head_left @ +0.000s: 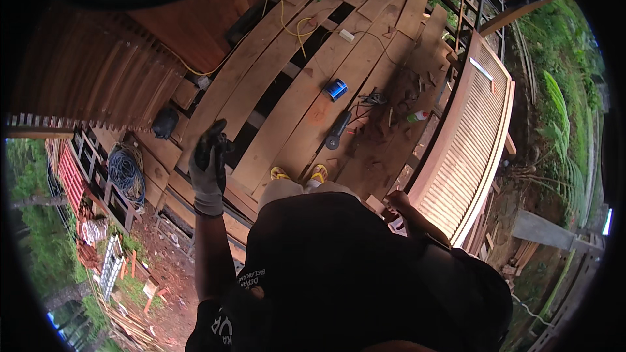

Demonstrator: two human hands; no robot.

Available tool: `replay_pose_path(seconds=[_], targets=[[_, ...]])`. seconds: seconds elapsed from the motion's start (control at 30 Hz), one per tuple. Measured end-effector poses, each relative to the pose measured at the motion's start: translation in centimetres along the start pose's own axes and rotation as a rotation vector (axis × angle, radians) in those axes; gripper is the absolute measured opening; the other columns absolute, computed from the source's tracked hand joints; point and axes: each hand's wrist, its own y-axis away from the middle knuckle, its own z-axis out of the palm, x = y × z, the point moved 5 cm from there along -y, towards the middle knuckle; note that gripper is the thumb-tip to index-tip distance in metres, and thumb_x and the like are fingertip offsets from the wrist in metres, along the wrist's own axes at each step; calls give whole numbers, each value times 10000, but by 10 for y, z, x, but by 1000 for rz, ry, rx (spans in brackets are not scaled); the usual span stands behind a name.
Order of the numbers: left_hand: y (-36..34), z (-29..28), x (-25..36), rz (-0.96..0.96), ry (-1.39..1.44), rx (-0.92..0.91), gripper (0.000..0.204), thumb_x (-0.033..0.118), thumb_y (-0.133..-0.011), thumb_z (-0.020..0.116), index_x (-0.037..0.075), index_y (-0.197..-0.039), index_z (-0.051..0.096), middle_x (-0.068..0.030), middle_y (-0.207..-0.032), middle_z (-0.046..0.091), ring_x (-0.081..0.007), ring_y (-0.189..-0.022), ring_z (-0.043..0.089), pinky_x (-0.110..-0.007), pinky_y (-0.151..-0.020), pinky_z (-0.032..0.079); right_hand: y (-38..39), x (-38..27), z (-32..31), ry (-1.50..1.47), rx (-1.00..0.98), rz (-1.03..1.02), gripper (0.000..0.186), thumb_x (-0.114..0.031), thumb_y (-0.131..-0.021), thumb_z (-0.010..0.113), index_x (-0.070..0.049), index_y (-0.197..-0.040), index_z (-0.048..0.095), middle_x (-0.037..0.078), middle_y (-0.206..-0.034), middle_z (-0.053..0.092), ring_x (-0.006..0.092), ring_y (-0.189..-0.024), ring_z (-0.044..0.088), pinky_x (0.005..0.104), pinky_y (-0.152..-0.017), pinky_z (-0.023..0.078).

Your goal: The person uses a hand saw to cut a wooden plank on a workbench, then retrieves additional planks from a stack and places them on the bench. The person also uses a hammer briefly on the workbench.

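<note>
Left hand (210, 168), in a grey-and-black glove, was raised over the deck at left; its fingers were loosely bent and apart, with nothing visible between them, so the grip was read as released. Right hand (396, 202) was curled beside the near left corner of the louvred panel (464, 160); whether it was clenched empty, gripping the edge or holding something small could not be told.

Panel position: right side of the deck, running from near to far, slats facing up. A flat tool with a pale blade and orange handle (492, 86) lay loose toward its far end.

Deck: an angle grinder (336, 132) lay just beyond the yellow sandals (280, 173), with a blue can (336, 90) farther off and wood scraps (393, 117) to the right.

Risks, as judged: a jolt to the panel could send the loose tool sliding off. A step forward could catch the grinder, or put a foot into one of the open gaps (266, 96) between the planks. Sandals would give the toes little cover if the panel slipped. Scraps underfoot could roll, and the yellow cord (280, 16) at the far side could snag a foot.
</note>
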Motion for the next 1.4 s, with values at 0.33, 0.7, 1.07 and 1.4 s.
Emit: replay_pose_path(seconds=[0.33, 0.7, 1.07, 1.4], targets=[[100, -57, 296, 1281, -542, 480, 393, 223, -1015, 498, -62, -1265, 603, -179, -1068, 659, -254, -947, 645, -367, -879, 520, -132, -274, 22, 16, -365, -266, 170, -250, -977, 585, -88, -950, 629, 26, -720, 587, 133, -546, 564, 256, -439, 418], [203, -179, 268, 1104, -992, 883, 417, 237, -1017, 490, -60, -1292, 588, -150, -979, 641, -226, -885, 623, -399, -897, 514, -19, -476, 236, 791, -264, -632, 176, -187, -947, 647, -16, -908, 655, 85, -740, 674, 173, -565, 649, 342, -459, 497], [246, -248, 278, 893, -1347, 1188, 441, 251, -1020, 483, -59, -1320, 573, -122, -889, 623, -198, -824, 601, -431, -914, 507, 66, -561, 415, 1084, -495, -685, 180, -188, -947, 634, -26, -1022, 657, 95, -782, 660, 207, -610, 652, 355, -594, 563], [281, -334, 315, 579, -1685, 1561, 463, 264, -1022, 476, -58, -1345, 560, -96, -808, 607, -172, -768, 581, -460, -930, 501, 120, -637, 591, 1292, -567, -674, 164, -170, -930, 630, -18, -991, 641, 101, -757, 641, 184, -566, 609, 319, -481, 471]])
